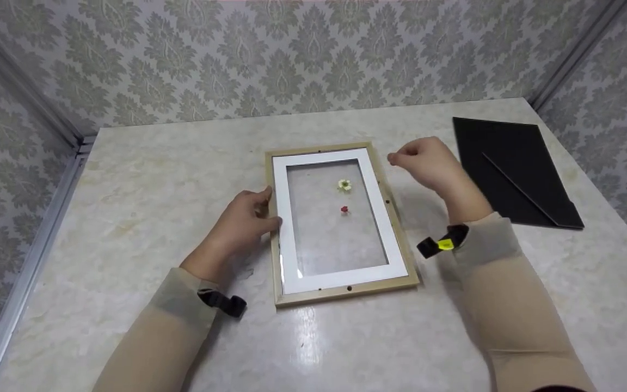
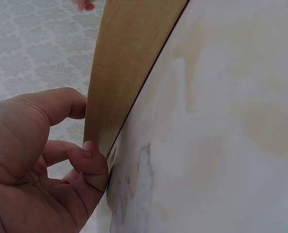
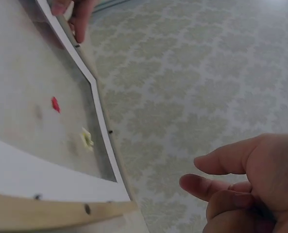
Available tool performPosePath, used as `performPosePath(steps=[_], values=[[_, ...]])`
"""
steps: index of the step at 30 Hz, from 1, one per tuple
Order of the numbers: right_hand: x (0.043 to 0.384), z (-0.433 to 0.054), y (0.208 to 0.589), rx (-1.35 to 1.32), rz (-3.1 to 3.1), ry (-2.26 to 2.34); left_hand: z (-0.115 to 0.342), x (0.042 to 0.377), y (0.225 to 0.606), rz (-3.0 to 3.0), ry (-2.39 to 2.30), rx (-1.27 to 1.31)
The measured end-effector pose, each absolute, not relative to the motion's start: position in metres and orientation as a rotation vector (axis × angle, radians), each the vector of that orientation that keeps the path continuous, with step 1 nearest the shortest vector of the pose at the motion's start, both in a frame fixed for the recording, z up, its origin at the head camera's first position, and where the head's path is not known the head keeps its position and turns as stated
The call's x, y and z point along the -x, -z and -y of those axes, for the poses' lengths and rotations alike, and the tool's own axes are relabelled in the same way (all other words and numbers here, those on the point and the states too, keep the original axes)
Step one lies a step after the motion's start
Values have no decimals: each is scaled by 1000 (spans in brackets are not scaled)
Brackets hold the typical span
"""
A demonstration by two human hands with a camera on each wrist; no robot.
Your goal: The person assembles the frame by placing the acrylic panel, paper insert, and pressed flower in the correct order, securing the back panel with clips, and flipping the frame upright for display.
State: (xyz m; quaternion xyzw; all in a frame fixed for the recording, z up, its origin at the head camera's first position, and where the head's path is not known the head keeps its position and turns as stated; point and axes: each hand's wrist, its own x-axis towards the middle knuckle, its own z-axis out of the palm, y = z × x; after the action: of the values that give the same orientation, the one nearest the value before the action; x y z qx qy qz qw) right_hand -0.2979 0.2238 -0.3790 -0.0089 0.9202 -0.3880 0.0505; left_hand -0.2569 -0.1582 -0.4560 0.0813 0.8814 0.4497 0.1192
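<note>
A light wooden picture frame (image 1: 402, 234) with a white mat (image 1: 289, 239) lies on the table, its clear pane (image 1: 327, 239) showing the surface below. On the pane, inside the mat opening, are a small pale yellow-white flower (image 1: 344, 185) and a tiny red flower (image 1: 344, 209). My left hand (image 1: 240, 220) holds the left side of the picture frame, thumb and fingers at its edge; the wooden side (image 2: 119, 53) fills much of the left wrist view. Beyond the frame's right side, my right hand (image 1: 428, 163) hovers with loosely bent fingers, thumb and forefinger apart and nothing between them.
At the right rear of the marbled table (image 1: 145, 190) lies a black backing board (image 1: 504, 141) with a long flap or stand leg (image 1: 520, 188) on it. Patterned walls (image 1: 313, 60) rise behind and at both sides.
</note>
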Motion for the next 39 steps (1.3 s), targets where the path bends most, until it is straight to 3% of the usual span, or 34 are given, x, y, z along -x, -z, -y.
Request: performPosePath(steps=[7, 15, 39], values=[[313, -266, 386, -95, -2805, 1316, 160, 256, 456, -2576, -1309, -251], [327, -292, 410, -128, -2799, 1086, 160, 255, 455, -2580, -1310, -256], [330, -297, 428, -192, -2686, 994, 161, 255, 456, -2583, -1285, -245]])
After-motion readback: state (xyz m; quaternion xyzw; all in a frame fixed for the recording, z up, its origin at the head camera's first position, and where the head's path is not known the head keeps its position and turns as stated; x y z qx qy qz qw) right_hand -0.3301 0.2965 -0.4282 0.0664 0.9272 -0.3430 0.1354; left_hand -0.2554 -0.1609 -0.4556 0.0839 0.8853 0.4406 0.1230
